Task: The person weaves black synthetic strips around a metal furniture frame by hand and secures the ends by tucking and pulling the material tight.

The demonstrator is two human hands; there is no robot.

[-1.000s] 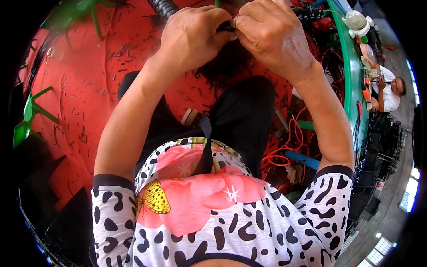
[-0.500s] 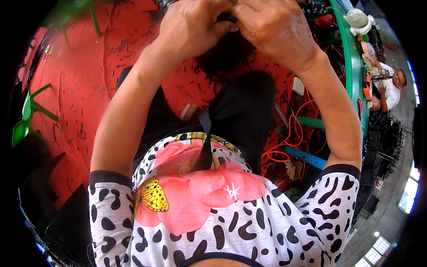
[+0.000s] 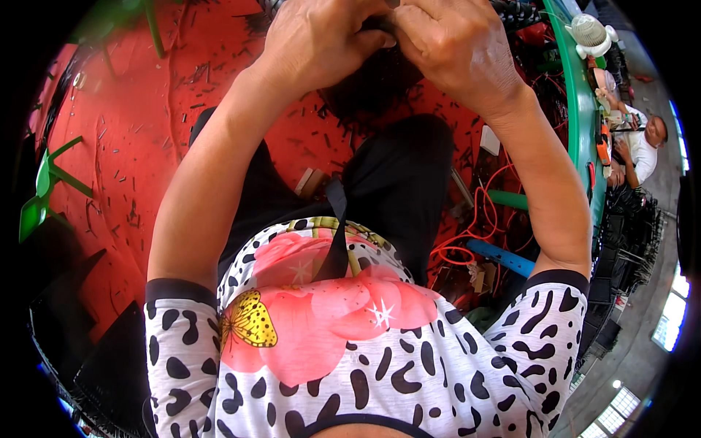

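At the top of the head view, my left hand (image 3: pixel 321 40) and my right hand (image 3: pixel 456 47) are pressed close together, both closed around a small dark object (image 3: pixel 376 25) that sits between the fingers and is mostly hidden. A black ribbed hose (image 3: pixel 272 6) runs out of my left hand at the top edge. Both forearms reach up from my patterned shirt. Below the hands lie my black trousers (image 3: pixel 398 175).
A red floor (image 3: pixel 124 146) strewn with small black scraps lies to the left. Green plastic pieces (image 3: pixel 44 193) sit at the far left. Orange wires (image 3: pixel 467 241) and a blue bar (image 3: pixel 504 257) lie at the right, beside a green table edge (image 3: pixel 580 117). Another person (image 3: pixel 642 150) sits beyond.
Both hands have drifted up toward the top edge of the view, still pressed together on the dark object. Little else has moved.
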